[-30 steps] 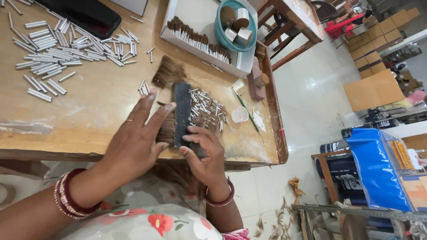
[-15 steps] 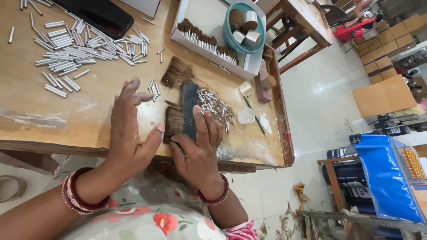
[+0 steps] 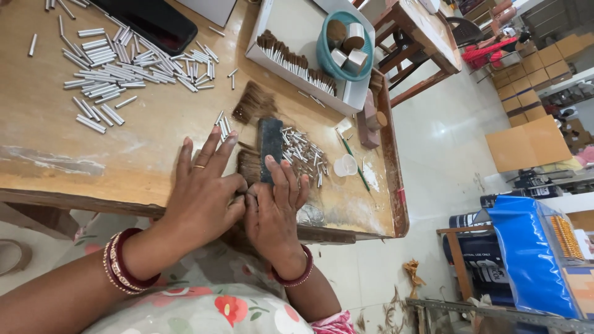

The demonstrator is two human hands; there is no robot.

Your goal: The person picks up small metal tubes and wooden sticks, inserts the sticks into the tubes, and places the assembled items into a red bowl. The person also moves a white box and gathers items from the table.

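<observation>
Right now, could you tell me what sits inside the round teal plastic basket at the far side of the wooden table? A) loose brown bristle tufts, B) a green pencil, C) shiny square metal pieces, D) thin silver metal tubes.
C: the round teal plastic basket holds several shiny square metal pieces, and none of the other listed things shows inside it.

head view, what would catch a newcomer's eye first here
Most striking are the two hands side by side at the near edge of the wooden table: the left hand and right hand press on a tuft of brown bristles beside a dark block. Next comes the wide scatter of small silver metal tubes at the far left, then the teal bowl sitting in a white tray at the far side.
</observation>
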